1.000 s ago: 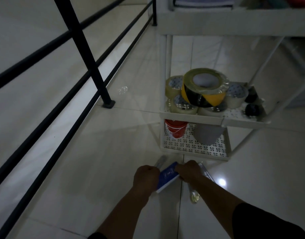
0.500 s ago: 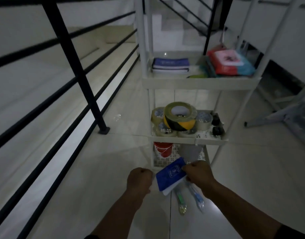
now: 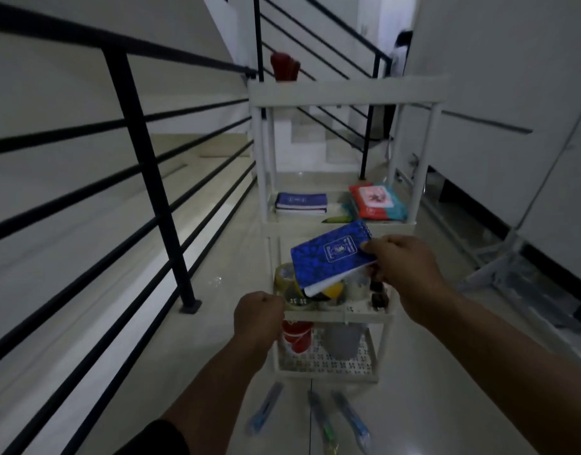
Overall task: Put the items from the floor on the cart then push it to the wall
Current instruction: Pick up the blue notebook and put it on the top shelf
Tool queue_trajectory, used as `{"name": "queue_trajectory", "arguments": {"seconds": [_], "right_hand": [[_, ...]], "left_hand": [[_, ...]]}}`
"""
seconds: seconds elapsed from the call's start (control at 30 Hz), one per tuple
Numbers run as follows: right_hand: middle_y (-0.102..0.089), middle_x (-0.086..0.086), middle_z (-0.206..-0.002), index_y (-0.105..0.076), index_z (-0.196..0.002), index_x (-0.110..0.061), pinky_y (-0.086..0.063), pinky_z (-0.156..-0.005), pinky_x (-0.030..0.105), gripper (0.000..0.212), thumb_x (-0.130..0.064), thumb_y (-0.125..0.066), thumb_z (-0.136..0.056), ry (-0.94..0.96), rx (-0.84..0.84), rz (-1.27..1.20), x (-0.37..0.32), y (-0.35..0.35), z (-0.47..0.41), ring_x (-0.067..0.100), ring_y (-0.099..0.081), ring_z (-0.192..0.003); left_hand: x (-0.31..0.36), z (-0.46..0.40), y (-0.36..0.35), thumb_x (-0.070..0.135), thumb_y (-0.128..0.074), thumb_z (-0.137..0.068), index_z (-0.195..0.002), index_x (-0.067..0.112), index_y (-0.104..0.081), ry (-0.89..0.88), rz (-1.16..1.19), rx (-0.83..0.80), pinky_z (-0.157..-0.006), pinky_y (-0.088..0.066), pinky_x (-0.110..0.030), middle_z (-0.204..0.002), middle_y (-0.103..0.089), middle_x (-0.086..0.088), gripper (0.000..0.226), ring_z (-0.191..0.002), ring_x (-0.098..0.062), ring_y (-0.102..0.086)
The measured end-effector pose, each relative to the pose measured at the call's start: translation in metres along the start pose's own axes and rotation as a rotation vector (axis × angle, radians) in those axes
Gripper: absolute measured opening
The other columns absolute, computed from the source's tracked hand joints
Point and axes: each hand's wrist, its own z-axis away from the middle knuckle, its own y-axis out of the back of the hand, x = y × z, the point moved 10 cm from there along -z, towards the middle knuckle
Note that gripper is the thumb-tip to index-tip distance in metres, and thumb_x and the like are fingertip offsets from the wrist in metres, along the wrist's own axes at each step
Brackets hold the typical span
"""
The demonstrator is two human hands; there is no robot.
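Note:
My right hand (image 3: 401, 270) grips a blue spiral notebook (image 3: 332, 256) by its right edge, raised in front of the white tiered cart (image 3: 348, 93), above the tape shelf. My left hand (image 3: 258, 315) is a closed fist holding nothing, just left of the cart's lower shelves. Three packaged toothbrushes (image 3: 322, 418) lie on the floor before the cart. A second blue notebook (image 3: 300, 202) and a red wipes pack (image 3: 376, 200) rest on an upper shelf. Tape rolls (image 3: 289, 284) fill the shelf below, partly hidden by the notebook.
A black railing (image 3: 144, 152) runs along the left with its post foot (image 3: 190, 305) near the cart. Red cups (image 3: 295, 334) and a grey cup (image 3: 341, 341) sit on the bottom shelf. A grey metal stand (image 3: 512, 277) lies at the right by white wall panels. Stairs rise behind.
The view rose from the floor to the cart. My right hand lifted the blue notebook off the floor up to the cart's shelves; my left hand let go of it and stays a fist.

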Motion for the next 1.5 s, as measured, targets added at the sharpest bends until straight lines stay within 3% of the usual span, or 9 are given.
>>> {"name": "queue_trajectory", "arguments": {"seconds": [0.23, 0.47, 0.57, 0.73, 0.87, 1.07, 1.2, 1.3, 1.5], "right_hand": [[-0.061, 0.011, -0.063, -0.06, -0.083, -0.004, -0.045, -0.049, 0.026, 0.013, -0.014, -0.067, -0.087, -0.005, 0.081, -0.19, -0.069, -0.006, -0.06, 0.013, -0.055, -0.044], [-0.063, 0.015, -0.08, -0.06, -0.11, 0.004, -0.059, -0.065, 0.032, 0.028, -0.01, -0.066, -0.087, -0.204, 0.055, -0.279, -0.043, -0.062, -0.156, 0.022, -0.062, -0.059], [-0.06, 0.016, -0.084, -0.057, -0.109, 0.004, -0.057, -0.055, 0.028, 0.026, -0.008, -0.067, -0.087, -0.262, 0.044, -0.291, -0.024, -0.083, -0.184, 0.022, -0.06, -0.061], [-0.063, 0.014, -0.085, -0.056, -0.095, -0.002, -0.057, -0.05, 0.024, 0.016, -0.008, -0.068, -0.087, -0.282, 0.028, -0.172, -0.008, -0.108, -0.209, 0.021, -0.064, -0.063], [-0.064, 0.015, -0.085, -0.053, -0.079, 0.0, -0.06, -0.081, 0.04, 0.018, -0.007, -0.07, -0.08, -0.177, 0.092, 0.032, -0.024, -0.107, -0.206, 0.027, -0.066, -0.076], [-0.07, 0.018, -0.074, -0.056, -0.072, -0.004, -0.061, -0.076, 0.048, 0.023, -0.018, -0.073, -0.074, -0.003, 0.085, 0.243, -0.051, -0.109, -0.202, 0.034, -0.073, -0.07], [-0.063, 0.008, -0.066, -0.053, -0.072, -0.009, -0.056, -0.059, 0.032, 0.025, -0.027, -0.065, -0.085, 0.052, 0.022, 0.446, -0.064, -0.116, -0.193, 0.022, -0.066, -0.056], [-0.063, 0.008, -0.067, -0.054, -0.077, -0.009, -0.06, -0.062, 0.033, 0.025, -0.03, -0.06, -0.089, 0.041, -0.058, 0.53, -0.062, -0.122, -0.192, 0.024, -0.069, -0.058], [-0.058, 0.005, -0.07, -0.048, -0.068, -0.014, -0.037, -0.052, 0.026, 0.028, -0.035, -0.058, -0.085, 0.311, 0.053, 0.775, -0.093, -0.113, -0.174, 0.016, -0.053, -0.058]], "left_hand": [[0.086, -0.003, 0.0, 0.011, -0.059, -0.087, -0.085, -0.005, -0.07, -0.116, 0.146, -0.048, -0.063, -0.053, -0.038, -0.067, -0.064, -0.016, 0.019, -0.057, -0.025, -0.058], [0.121, -0.032, -0.014, 0.009, -0.057, -0.09, -0.088, 0.001, -0.07, -0.104, 0.195, -0.134, -0.065, -0.052, -0.036, -0.069, -0.063, -0.01, 0.015, -0.055, -0.021, -0.056], [0.123, -0.044, -0.015, 0.01, -0.057, -0.091, -0.09, 0.0, -0.069, -0.103, 0.173, -0.143, -0.061, -0.052, -0.033, -0.071, -0.064, -0.011, 0.016, -0.054, -0.021, -0.056], [0.117, -0.062, -0.012, 0.009, -0.056, -0.091, -0.087, 0.004, -0.07, -0.103, 0.137, -0.144, -0.061, -0.053, -0.032, -0.072, -0.066, -0.009, 0.015, -0.058, -0.019, -0.058], [0.11, -0.071, -0.012, 0.008, -0.056, -0.091, -0.086, 0.004, -0.07, -0.093, 0.139, -0.136, -0.063, -0.052, -0.033, -0.071, -0.065, -0.01, 0.015, -0.059, -0.02, -0.058], [0.112, -0.072, -0.022, 0.006, -0.055, -0.091, -0.089, 0.003, -0.07, -0.088, 0.123, -0.155, -0.061, -0.053, -0.032, -0.073, -0.065, -0.011, 0.016, -0.06, -0.022, -0.059], [0.111, -0.07, -0.024, 0.006, -0.055, -0.091, -0.084, 0.006, -0.069, -0.082, 0.112, -0.154, -0.06, -0.051, -0.033, -0.071, -0.065, -0.011, 0.016, -0.057, -0.022, -0.058], [0.109, -0.069, -0.022, 0.006, -0.055, -0.091, -0.087, 0.005, -0.07, -0.077, 0.115, -0.154, -0.059, -0.052, -0.031, -0.072, -0.065, -0.011, 0.015, -0.059, -0.021, -0.059], [0.095, -0.064, -0.019, 0.008, -0.059, -0.087, -0.092, -0.007, -0.071, -0.047, 0.095, -0.128, -0.061, -0.051, -0.034, -0.072, -0.065, -0.016, 0.02, -0.061, -0.024, -0.059]]}}
